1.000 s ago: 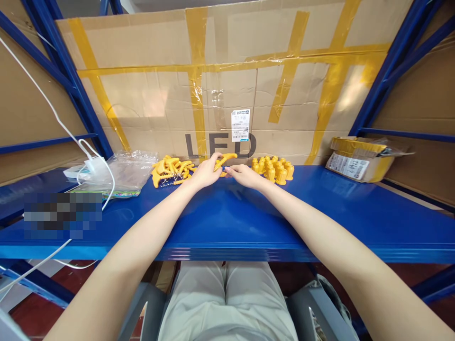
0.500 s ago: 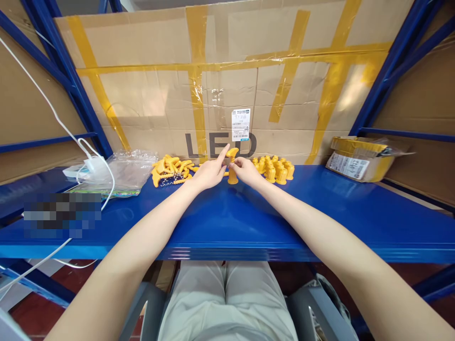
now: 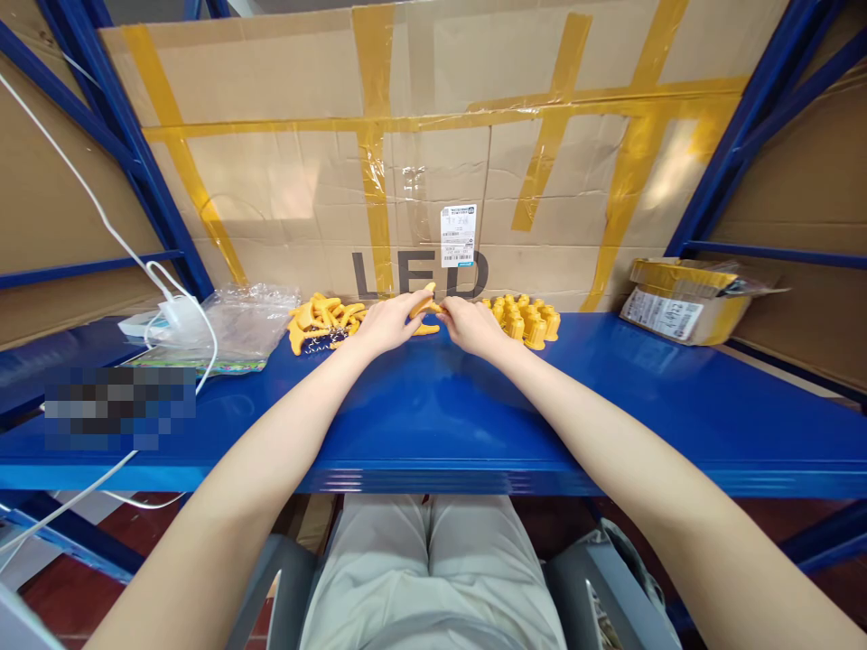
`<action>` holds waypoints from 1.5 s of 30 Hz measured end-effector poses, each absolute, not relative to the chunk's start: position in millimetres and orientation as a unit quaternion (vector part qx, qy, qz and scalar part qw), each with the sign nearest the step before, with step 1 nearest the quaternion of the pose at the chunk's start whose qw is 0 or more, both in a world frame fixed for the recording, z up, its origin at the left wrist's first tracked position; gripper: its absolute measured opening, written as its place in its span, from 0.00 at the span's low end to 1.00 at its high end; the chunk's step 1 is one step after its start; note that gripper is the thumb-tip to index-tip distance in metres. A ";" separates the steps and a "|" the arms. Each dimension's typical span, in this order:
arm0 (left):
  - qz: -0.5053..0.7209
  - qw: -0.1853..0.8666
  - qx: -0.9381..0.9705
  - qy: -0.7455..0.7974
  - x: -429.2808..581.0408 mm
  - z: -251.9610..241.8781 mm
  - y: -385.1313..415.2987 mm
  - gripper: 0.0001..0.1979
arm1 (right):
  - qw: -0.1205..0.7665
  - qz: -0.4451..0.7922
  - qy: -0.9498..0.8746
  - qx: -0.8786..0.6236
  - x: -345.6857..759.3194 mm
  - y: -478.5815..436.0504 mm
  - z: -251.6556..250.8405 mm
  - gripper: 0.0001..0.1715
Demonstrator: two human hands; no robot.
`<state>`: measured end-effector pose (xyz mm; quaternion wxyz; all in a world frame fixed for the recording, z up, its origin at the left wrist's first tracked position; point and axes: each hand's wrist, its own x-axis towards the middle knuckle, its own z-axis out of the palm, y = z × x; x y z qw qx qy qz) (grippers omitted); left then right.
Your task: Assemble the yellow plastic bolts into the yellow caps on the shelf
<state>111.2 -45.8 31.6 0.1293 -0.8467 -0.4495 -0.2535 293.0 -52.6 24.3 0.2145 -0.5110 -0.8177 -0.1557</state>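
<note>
Between my two hands is a yellow plastic handle [image 3: 425,307], tilted on its side above the blue shelf. My left hand [image 3: 391,323] has its fingers wrapped round the handle's curved head. My right hand [image 3: 474,327] pinches the other end near its fingertips; that end is mostly hidden. Another yellow curved piece [image 3: 426,330] lies on the shelf just below. By my left wrist is a heap of yellow curved pieces [image 3: 318,314], with small silvery metal parts [image 3: 326,341] in front. Several yellow ribbed caps [image 3: 532,325] stand grouped beyond my right hand.
A large taped cardboard box [image 3: 304,199] forms the back wall. Clear plastic bags [image 3: 250,329] and a white plug with a cable [image 3: 181,314] lie on the left. A small open carton [image 3: 667,307] sits at the right. Blue shelf posts [image 3: 718,135] rise at both sides.
The yellow handle has gone from upright to tilted on its side. My left hand's pointing finger has curled round its head, and my right hand has shifted slightly.
</note>
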 end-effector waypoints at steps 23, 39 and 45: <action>-0.212 0.145 -0.797 -0.546 114.3 36.8 -47.6 0.18 | 0.197 -0.151 -0.845 -0.474 305.6 -47.7 30.5 0.08; -0.215 0.078 -0.776 -0.588 111.0 48.7 -54.9 0.18 | 0.208 -0.144 -0.859 -0.445 306.2 -44.5 24.2 0.14; -0.215 0.083 -0.779 -0.583 110.2 47.3 -54.3 0.18 | 0.198 -0.168 -0.858 -0.443 305.6 -46.1 27.0 0.11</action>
